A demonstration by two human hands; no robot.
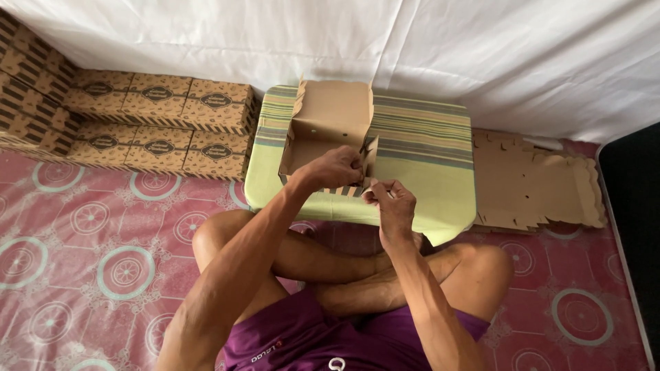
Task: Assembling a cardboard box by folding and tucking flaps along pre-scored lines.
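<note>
A half-folded brown cardboard box (pixel 323 127) lies open on a low table with a striped green top (pixel 426 148), its lid standing up at the far side. My left hand (pixel 337 167) grips the box's near right corner, pinching a side flap. My right hand (pixel 390 206) is just below and to the right of it, fingers closed on the box's front edge flap near the table's front edge. My crossed legs lie under both arms.
Two rows of finished patterned boxes (pixel 158 124) are stacked on the left against the white cloth wall, with more at far left (pixel 31 89). A pile of flat unfolded cardboard blanks (pixel 536 182) lies right of the table. A pink patterned mat (pixel 89 261) covers the floor.
</note>
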